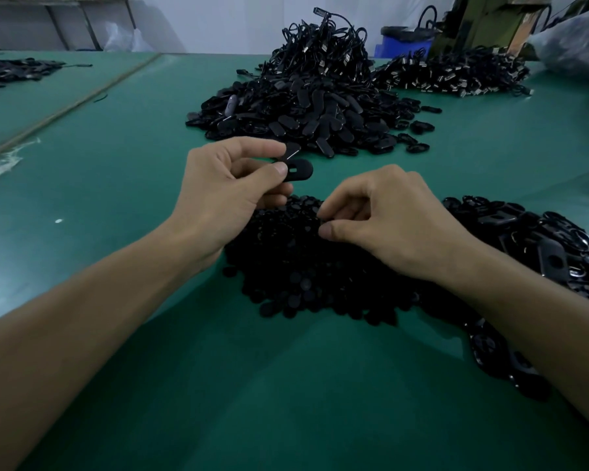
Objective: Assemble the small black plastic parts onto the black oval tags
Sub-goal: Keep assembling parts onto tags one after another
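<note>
Across the green table (116, 185), largest first:

1. Heap of oval tags (300, 120), toward the far edge at the middle. Loose, unsorted, many dozens. Whether any already carry a part cannot be told from here.
2. Tangle of black cables (320, 49), piled just behind that heap and touching it. A second spread of cables with metal plugs (453, 73) lies toward the far right corner.
3. Heap of small black parts (303, 273), near the front edge at the middle, directly under both hands. Large stock, barely drawn down by the look of it.
4. Pile of flat black pieces with holes (531, 239), along the right edge, touching the small-parts heap. Finished or raw: cannot tell.
5. Left hand (225, 188), raised above the small-parts heap. Its grip pinches one oval tag (298, 168) between thumb and fingers, slot facing up and empty. A second dark piece shows just behind it.
6. Right hand (388, 219), fingertips down on the small-parts heap, thumb and forefinger drawn together. Whether its grip has a part cannot be told.

Progress, as judged: one tag is ready and its part is being fetched. The fitting is not yet done, and the bulk of the stock remains.
</note>
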`<action>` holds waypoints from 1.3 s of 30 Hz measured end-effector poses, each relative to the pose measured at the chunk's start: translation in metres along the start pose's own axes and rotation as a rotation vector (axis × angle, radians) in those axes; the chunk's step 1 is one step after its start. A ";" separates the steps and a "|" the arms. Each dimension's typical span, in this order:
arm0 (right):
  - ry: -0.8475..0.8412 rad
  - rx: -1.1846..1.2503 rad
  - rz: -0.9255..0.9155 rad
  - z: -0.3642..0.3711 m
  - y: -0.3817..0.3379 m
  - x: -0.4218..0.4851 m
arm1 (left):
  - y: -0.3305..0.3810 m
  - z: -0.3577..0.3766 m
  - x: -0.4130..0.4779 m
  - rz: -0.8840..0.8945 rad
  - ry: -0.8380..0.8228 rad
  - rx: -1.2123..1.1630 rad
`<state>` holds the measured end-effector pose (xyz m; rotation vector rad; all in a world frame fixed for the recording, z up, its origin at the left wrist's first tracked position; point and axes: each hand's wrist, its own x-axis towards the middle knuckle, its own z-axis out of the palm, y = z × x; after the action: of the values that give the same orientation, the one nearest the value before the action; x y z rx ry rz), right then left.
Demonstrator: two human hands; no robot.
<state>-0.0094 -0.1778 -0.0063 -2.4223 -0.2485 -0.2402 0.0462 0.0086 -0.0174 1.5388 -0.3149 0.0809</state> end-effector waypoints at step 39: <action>0.264 0.124 -0.103 0.002 -0.009 -0.003 | 0.002 0.007 -0.010 0.042 -0.158 0.135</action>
<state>-0.0140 -0.1705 -0.0031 -2.2283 -0.2607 -0.5692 0.0353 0.0033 -0.0179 1.6762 -0.4752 0.0129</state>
